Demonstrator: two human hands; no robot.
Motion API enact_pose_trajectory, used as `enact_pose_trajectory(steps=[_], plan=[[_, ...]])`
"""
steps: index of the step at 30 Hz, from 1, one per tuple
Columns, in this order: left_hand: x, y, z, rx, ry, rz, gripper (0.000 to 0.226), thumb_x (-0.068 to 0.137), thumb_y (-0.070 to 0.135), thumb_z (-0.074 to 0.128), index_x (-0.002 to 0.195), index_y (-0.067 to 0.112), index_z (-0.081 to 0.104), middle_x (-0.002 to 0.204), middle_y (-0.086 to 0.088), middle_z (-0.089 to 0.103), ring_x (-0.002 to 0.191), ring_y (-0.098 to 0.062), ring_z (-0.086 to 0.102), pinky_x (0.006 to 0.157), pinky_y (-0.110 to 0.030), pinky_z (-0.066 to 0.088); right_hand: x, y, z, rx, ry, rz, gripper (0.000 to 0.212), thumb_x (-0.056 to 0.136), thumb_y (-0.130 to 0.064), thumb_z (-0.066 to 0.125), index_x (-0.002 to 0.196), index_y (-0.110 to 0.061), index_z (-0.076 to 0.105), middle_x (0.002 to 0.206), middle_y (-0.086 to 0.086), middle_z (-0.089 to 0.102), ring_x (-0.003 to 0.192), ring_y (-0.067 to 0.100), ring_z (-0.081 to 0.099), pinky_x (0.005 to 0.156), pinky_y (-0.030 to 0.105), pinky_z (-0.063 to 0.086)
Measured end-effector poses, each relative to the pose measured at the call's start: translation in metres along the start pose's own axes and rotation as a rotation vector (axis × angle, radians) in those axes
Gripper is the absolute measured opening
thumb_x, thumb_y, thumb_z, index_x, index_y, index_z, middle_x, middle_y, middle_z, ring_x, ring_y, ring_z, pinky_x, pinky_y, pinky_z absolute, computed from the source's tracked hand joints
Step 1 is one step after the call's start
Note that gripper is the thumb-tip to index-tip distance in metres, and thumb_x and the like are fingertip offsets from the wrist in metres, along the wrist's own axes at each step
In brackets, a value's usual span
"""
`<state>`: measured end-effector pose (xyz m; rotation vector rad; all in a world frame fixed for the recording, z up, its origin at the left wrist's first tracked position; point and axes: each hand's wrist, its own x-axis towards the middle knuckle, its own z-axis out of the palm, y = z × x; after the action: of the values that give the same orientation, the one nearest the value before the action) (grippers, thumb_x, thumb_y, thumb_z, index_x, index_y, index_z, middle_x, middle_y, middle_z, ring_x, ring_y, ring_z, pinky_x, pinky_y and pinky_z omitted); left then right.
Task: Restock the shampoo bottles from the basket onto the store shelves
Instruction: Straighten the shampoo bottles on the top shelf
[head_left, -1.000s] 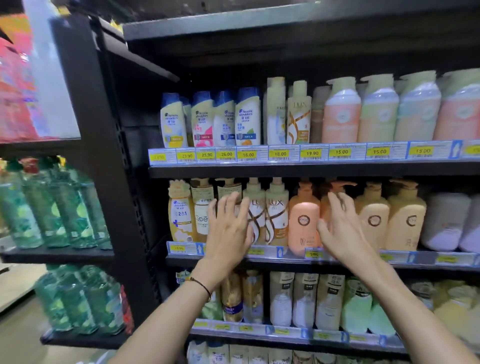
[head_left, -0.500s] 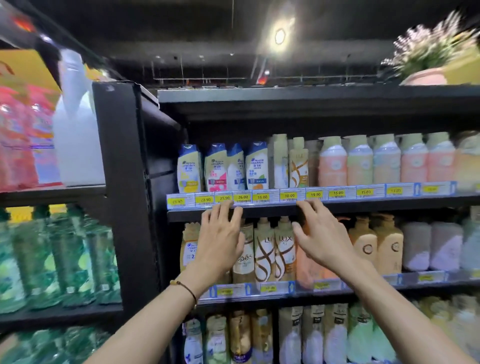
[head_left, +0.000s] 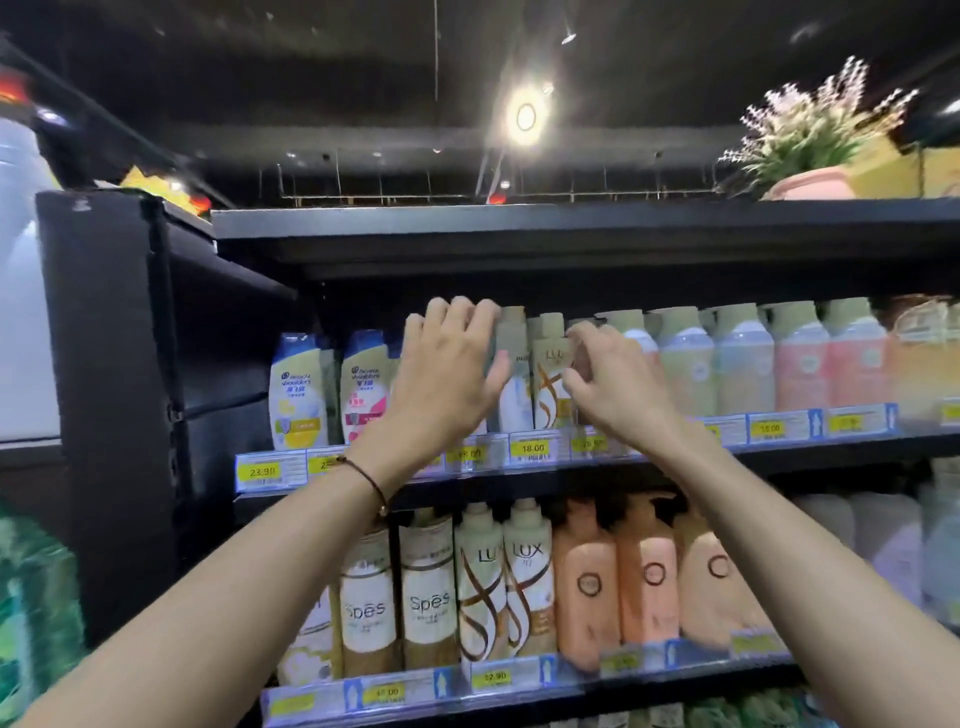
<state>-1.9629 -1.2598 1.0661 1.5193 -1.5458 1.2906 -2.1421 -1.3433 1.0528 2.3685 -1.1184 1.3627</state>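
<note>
Shampoo bottles fill the upper shelf (head_left: 769, 428): white Head & Shoulders bottles (head_left: 298, 389) at the left, a gold-swirled Lux bottle (head_left: 548, 384) in the middle, pastel bottles (head_left: 743, 364) to the right. My left hand (head_left: 447, 374) is raised in front of the bottles left of the Lux bottle, with its fingers straight and spread. My right hand (head_left: 608, 384) is just right of the Lux bottle with its fingers curled at the bottle's side; the blur hides whether it grips the bottle. No basket is in view.
The shelf below carries Spes bottles (head_left: 366, 603), two Lux bottles (head_left: 480, 582) and orange pump bottles (head_left: 647, 571). A potted plant (head_left: 810, 156) stands on top of the unit. A black side panel (head_left: 104, 364) bounds the left, with green bottles (head_left: 36, 597) beyond it.
Both hands rose from the middle shelf's bottles to the upper shelf. The view tilted upward, and the right hand's fingers curled by the Lux bottle.
</note>
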Motion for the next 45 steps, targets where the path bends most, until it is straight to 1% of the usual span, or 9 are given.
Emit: enact_pose_trajectory(steps=[6, 10, 16, 21, 24, 31, 37, 42, 45], plan=[[0.071, 0.011, 0.021, 0.217, -0.149, -0.026, 0.048, 0.101, 0.053, 0.041, 0.136, 0.022, 0.051, 0.13, -0.012, 0.062, 0.126, -0.036, 0.049, 0.1, -0.053, 0.037, 0.045, 0.01, 0.005, -0.019, 0.0, -0.012, 0.04, 0.097, -0.031, 0.053, 0.133, -0.016, 0.046, 0.118, 0.012, 0.06, 0.109, 0.036, 0.059, 0.074, 0.038, 0.04], [0.084, 0.006, 0.036, 0.201, -0.355, -0.041, 0.053, 0.104, 0.051, 0.039, 0.149, 0.023, 0.043, 0.152, -0.015, 0.049, 0.147, -0.041, 0.033, 0.118, -0.06, 0.021, 0.056, 0.012, 0.019, 0.031, -0.042, 0.025, 0.033, 0.1, -0.032, 0.051, 0.124, -0.01, 0.045, 0.12, 0.021, 0.059, 0.112, 0.043, 0.056, 0.075, 0.041, 0.037], [0.082, 0.0, 0.047, -0.127, -0.484, -0.159, 0.033, 0.106, 0.029, 0.043, 0.132, 0.014, 0.054, 0.116, -0.009, 0.065, 0.109, -0.028, 0.059, 0.093, -0.041, 0.041, 0.052, 0.019, 0.032, 0.146, -0.104, 0.114, 0.033, 0.096, -0.043, 0.059, 0.099, -0.014, 0.044, 0.11, 0.019, 0.06, 0.101, 0.04, 0.058, 0.072, 0.039, 0.042], [0.078, -0.004, 0.049, -0.216, -0.423, -0.204, 0.026, 0.105, 0.026, 0.045, 0.124, 0.012, 0.057, 0.097, -0.001, 0.058, 0.09, -0.021, 0.059, 0.079, -0.037, 0.047, 0.046, 0.021, 0.034, 0.236, -0.108, 0.145, 0.032, 0.096, -0.042, 0.063, 0.096, -0.015, 0.046, 0.101, 0.01, 0.056, 0.092, 0.031, 0.056, 0.068, 0.038, 0.044], [0.079, -0.009, 0.049, -0.268, -0.422, -0.207, 0.025, 0.103, 0.024, 0.046, 0.123, 0.015, 0.058, 0.106, -0.003, 0.063, 0.093, -0.02, 0.059, 0.083, -0.04, 0.051, 0.046, 0.023, 0.033, 0.255, -0.076, 0.143, 0.031, 0.095, -0.042, 0.064, 0.094, -0.016, 0.047, 0.097, 0.006, 0.056, 0.087, 0.026, 0.054, 0.06, 0.035, 0.038], [0.078, -0.005, 0.037, -0.451, -0.408, -0.146, 0.023, 0.105, 0.037, 0.048, 0.125, 0.029, 0.056, 0.115, 0.005, 0.06, 0.119, -0.022, 0.055, 0.107, -0.06, 0.043, 0.041, 0.029, 0.026, 0.276, -0.06, 0.116, 0.029, 0.093, -0.046, 0.064, 0.096, -0.019, 0.055, 0.098, 0.004, 0.064, 0.091, 0.025, 0.062, 0.073, 0.042, 0.053], [0.074, -0.007, 0.028, -0.505, -0.414, -0.112, 0.017, 0.106, 0.034, 0.047, 0.121, 0.036, 0.053, 0.12, 0.006, 0.06, 0.119, -0.022, 0.056, 0.107, -0.065, 0.04, 0.031, 0.029, 0.014, 0.279, -0.064, 0.113, 0.025, 0.097, -0.042, 0.061, 0.103, -0.019, 0.056, 0.096, -0.002, 0.062, 0.082, 0.01, 0.057, 0.058, 0.026, 0.039], [0.075, -0.008, 0.023, -0.546, -0.473, -0.114, 0.025, 0.109, 0.026, 0.045, 0.132, 0.025, 0.053, 0.13, -0.004, 0.059, 0.12, -0.021, 0.056, 0.102, -0.051, 0.05, 0.027, 0.027, 0.012, 0.329, -0.078, 0.096, 0.026, 0.098, -0.041, 0.06, 0.111, -0.02, 0.055, 0.099, -0.002, 0.064, 0.087, 0.011, 0.064, 0.062, 0.028, 0.051], [0.075, -0.008, 0.021, -0.558, -0.512, -0.119, 0.031, 0.109, 0.024, 0.043, 0.139, 0.02, 0.05, 0.134, -0.006, 0.057, 0.121, -0.019, 0.055, 0.1, -0.041, 0.05, 0.026, 0.028, 0.013, 0.352, -0.093, 0.103, 0.023, 0.098, -0.041, 0.059, 0.109, -0.021, 0.055, 0.095, -0.002, 0.065, 0.078, 0.01, 0.064, 0.055, 0.026, 0.047]])
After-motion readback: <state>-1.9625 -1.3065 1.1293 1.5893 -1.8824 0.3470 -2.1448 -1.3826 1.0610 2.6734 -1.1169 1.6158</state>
